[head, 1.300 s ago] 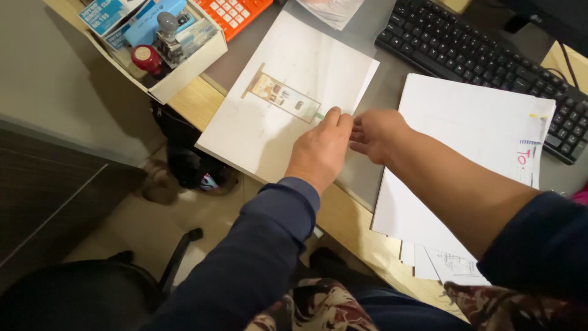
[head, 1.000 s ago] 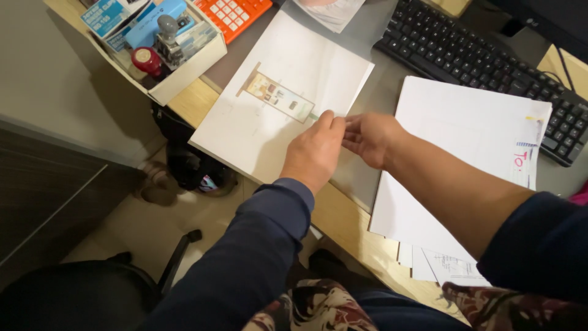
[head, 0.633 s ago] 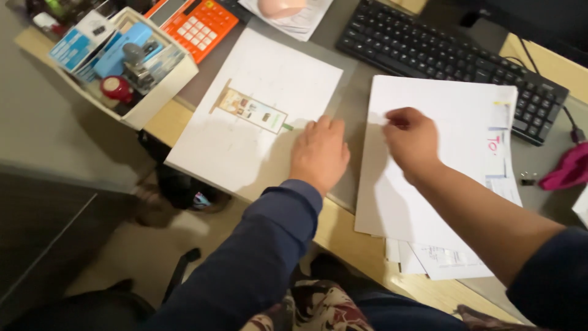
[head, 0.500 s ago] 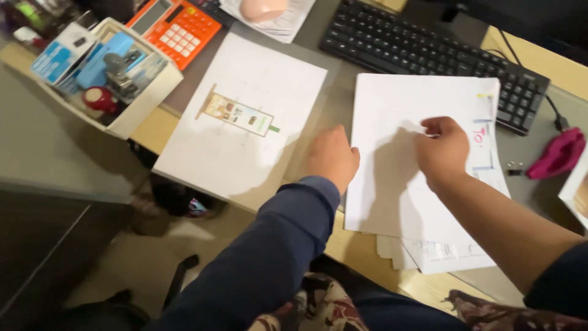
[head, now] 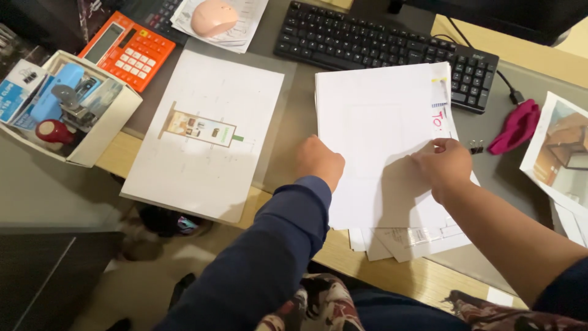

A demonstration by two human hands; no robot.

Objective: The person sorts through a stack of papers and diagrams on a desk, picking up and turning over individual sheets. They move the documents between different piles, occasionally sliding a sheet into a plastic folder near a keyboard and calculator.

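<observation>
A stack of white paper sheets [head: 380,116] lies on the grey desk mat in front of a black keyboard [head: 380,40]. My left hand [head: 320,160] is curled at the stack's left edge, fingers tucked against it. My right hand [head: 447,162] pinches the right edge of the top sheets, near a pink handwritten mark. To the left lies a separate white sheet with a small coloured drawing [head: 208,159], apart from both hands.
An open white box of stationery [head: 104,132] and an orange calculator [head: 128,49] sit at the far left. A pink mouse [head: 214,17] rests on papers at the back. A pink object [head: 517,125], a binder clip [head: 476,147] and a printed picture [head: 563,153] lie to the right.
Both hands left the sheet with the drawing and moved right to the paper stack. The right hand went to its right edge, the left hand to its left edge. The view shifted right.
</observation>
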